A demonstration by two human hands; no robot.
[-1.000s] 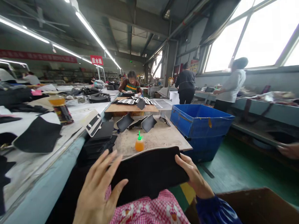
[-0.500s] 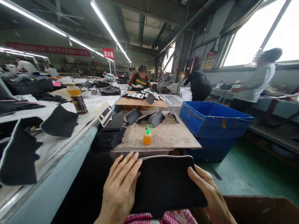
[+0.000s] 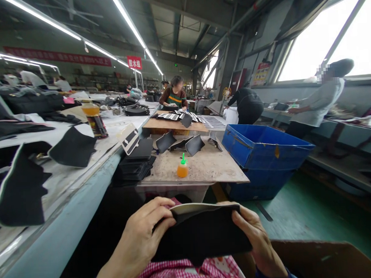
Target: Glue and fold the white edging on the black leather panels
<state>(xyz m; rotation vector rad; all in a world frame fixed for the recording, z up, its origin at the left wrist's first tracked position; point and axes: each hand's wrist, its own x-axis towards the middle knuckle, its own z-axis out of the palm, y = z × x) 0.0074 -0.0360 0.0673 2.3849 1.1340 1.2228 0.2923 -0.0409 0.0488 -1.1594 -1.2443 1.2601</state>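
Note:
Between my hands, above my lap, is a black sheet piece (image 3: 202, 236) with a pale backing showing along its top edge. My left hand (image 3: 143, 229) pinches its upper left corner, thumb in front and fingers behind. At the right edge, my right hand (image 3: 255, 232) grips it the same way. The top edge is bent, and the lower edge has a notched outline. Ahead, on a low board table (image 3: 214, 170), stands a small bottle of orange liquid (image 3: 182, 168) with a green nozzle. Similar black pieces (image 3: 195, 145) lie behind it, and a dark stack (image 3: 139, 165) sits to its left.
A long workbench (image 3: 83, 192) on the left carries more black pieces (image 3: 73, 146) and a drink bottle (image 3: 94, 120). A blue bin (image 3: 263, 160) stands at right, with a cardboard box (image 3: 326, 256) near my right side. A co-worker (image 3: 174, 96) sits across; others stand by the windows.
The piece's top edge has tipped and bent, so more pale backing shows. My left hand has shifted lower and turned from flat fingers to a pinch at the corner.

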